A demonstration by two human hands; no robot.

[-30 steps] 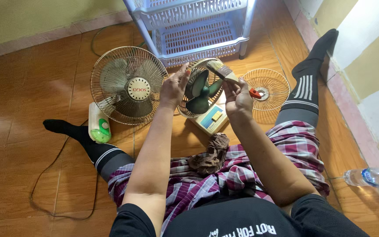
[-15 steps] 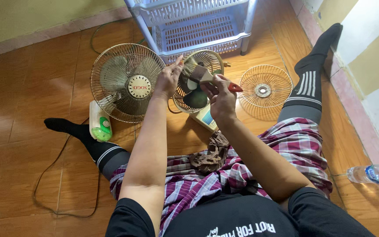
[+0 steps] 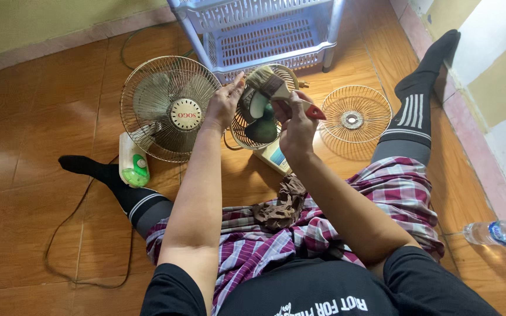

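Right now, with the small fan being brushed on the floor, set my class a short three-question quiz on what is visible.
1. True or false: the left hand steadies the small fan.
2. What does the right hand hold?
3. The loose grille lies: A) on the rack, B) on the floor, C) on the lap.

Key: 1 true. 2 a paintbrush. 3 B.

Wood-handled paintbrush [image 3: 276,92], bristles against the upright small fan's green blades [image 3: 263,120].
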